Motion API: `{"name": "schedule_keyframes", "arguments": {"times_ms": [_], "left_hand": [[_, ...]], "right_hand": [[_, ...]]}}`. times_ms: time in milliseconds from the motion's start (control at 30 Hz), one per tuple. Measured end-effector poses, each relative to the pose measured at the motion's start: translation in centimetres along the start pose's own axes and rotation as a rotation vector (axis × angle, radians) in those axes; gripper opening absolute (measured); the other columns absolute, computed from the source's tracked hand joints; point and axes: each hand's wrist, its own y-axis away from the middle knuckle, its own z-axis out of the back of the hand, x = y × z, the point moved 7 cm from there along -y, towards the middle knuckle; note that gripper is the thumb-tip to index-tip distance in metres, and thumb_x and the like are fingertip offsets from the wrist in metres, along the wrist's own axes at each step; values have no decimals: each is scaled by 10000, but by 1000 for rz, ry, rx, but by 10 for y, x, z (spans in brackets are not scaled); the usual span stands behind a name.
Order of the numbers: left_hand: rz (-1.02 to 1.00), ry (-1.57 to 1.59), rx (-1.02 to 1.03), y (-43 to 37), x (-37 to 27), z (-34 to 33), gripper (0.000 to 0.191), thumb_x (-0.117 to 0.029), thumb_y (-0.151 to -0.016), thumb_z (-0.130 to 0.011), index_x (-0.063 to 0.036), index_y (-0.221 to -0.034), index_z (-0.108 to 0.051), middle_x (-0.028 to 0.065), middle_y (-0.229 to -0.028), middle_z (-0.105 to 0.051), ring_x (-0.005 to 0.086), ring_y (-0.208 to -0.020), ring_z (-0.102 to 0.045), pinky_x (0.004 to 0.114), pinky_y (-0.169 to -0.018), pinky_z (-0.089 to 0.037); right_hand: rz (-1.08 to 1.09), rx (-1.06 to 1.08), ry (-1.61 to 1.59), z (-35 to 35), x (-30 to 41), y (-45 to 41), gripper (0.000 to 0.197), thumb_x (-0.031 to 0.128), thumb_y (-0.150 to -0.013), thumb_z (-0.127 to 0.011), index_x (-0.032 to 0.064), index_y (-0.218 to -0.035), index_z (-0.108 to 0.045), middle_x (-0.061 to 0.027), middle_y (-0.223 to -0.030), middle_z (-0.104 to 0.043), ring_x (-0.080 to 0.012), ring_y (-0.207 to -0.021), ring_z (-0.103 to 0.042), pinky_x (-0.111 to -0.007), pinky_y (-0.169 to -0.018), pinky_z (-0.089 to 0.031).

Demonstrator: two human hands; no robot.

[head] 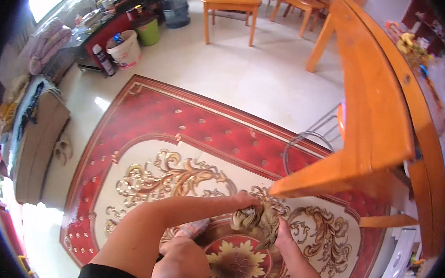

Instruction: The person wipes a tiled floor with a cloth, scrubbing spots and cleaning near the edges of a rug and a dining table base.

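A crumpled, twisted olive-brown cloth is held between both hands above the patterned floor mat. My left hand grips its upper left end, its fingers partly hidden by the folds. On the right side of the cloth, my right hand is closed around the edge. The cloth looks bunched, with part of it hanging toward the mat's round flower motif. My bent knee and a patterned slipper show below my left forearm.
An orange wooden table stands close on the right, one leg reaching near my hands. A metal wire frame is beneath it. Farther off are a wooden chair, white bucket, green bin, water jug and sofa.
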Motion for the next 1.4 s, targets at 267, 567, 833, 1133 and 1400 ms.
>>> {"name": "schedule_keyframes", "arguments": {"times_ms": [267,567,833,1133,1400], "left_hand": [[-16,557,-608,188,-56,116,278,-299,-786,-644,-39,-881,-671,43,-812,-635,138,-714,-597,282,-673,-481],[236,782,-743,351,-85,116,327,-304,-801,-645,-6,-935,-652,63,-833,-646,147,-718,-588,286,-644,-480],[208,1152,-954,448,-192,141,302,-257,-801,-612,-47,-1016,-635,77,-870,-641,181,-798,-595,316,-727,-476],[288,1081,-836,429,-214,202,411,-364,-816,-581,-30,-1052,-616,54,-949,-632,162,-835,-552,300,-735,-455],[242,1082,-628,312,-296,266,350,-330,-869,-468,-37,-993,-615,57,-933,-626,169,-858,-553,299,-742,-438]], "right_hand": [[-97,101,-400,-120,-6,41,393,347,-905,-386,61,-1106,-567,-78,-1092,-600,-257,-982,-569,-397,-851,-472],[-221,249,-250,-242,-15,126,415,294,-908,-336,39,-1168,-536,-102,-1121,-584,-260,-1053,-539,-405,-918,-438],[-278,298,-56,-329,13,140,466,357,-891,-312,32,-1103,-570,-141,-1060,-604,-322,-988,-566,-446,-903,-451],[-424,240,83,-412,105,180,490,363,-894,-273,32,-1153,-528,-145,-1122,-567,-332,-1027,-532,-458,-920,-429],[-231,486,-115,-449,213,72,474,332,-900,-251,42,-1171,-510,-147,-1167,-536,-328,-1042,-524,-473,-930,-422]]}}
